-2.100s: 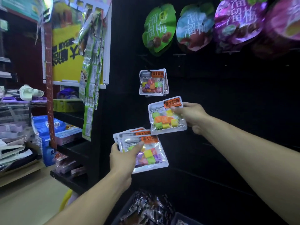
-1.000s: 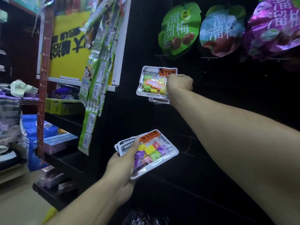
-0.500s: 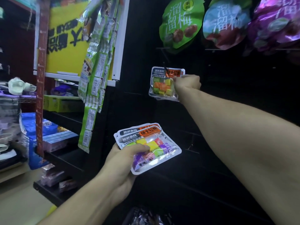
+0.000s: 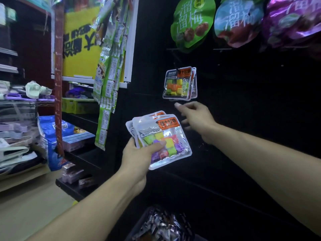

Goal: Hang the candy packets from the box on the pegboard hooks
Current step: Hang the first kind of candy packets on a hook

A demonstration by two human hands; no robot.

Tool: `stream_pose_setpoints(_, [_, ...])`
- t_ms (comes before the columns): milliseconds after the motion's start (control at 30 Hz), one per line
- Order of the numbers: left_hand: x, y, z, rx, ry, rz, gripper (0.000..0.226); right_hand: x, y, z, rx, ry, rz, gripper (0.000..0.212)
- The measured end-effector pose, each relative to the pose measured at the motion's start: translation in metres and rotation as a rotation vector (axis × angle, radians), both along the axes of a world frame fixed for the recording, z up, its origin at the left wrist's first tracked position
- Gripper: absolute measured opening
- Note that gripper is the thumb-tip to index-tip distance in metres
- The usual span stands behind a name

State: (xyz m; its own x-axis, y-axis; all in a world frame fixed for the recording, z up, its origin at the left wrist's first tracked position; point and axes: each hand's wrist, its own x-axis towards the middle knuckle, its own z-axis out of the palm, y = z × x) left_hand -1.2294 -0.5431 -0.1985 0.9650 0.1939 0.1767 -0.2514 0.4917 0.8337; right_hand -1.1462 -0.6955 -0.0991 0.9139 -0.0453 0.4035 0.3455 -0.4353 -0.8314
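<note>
The candy packet (image 4: 177,84) that the right hand (image 4: 194,117) was threading a moment ago now hangs on the pegboard hook (image 4: 175,66) just above that hand, which has let go and drops, fingers loose and empty, toward the stack of packets (image 4: 161,136) gripped in the left hand (image 4: 139,153); one more is hung, several remain

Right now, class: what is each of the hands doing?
Left hand: grips a stack of candy packets.
Right hand: open, holding nothing, below the hung packets.
</note>
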Motion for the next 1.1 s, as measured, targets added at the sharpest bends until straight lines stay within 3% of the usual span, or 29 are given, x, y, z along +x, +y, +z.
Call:
stream_pose_setpoints(100, [-0.008,-0.009,0.0,0.031,-0.025,0.03,0.045,-0.04,-0.011,-0.018,-0.015,0.116,0.154,0.044])
stream_pose_setpoints(233, [-0.014,-0.018,0.001,0.059,-0.032,0.078,0.043,-0.07,-0.03,-0.036,0.069,0.177,0.263,0.033])
stream_pose_setpoints(400, [-0.019,-0.03,-0.001,0.099,-0.013,0.071,0.042,-0.079,-0.049,-0.037,0.124,0.157,0.198,0.033])
stream_pose_setpoints(667, [-0.016,-0.019,-0.009,0.094,0.062,0.05,0.019,-0.062,-0.07,-0.016,0.146,0.174,0.088,0.021])
stream_pose_setpoints(967, [0.015,-0.01,-0.01,0.205,0.061,0.128,0.014,-0.014,-0.022,0.032,0.339,-0.089,0.017,0.008])
stream_pose_setpoints(1100, [0.029,-0.011,-0.016,0.271,0.079,0.124,0.011,0.022,0.01,0.055,0.47,-0.143,-0.05,0.014])
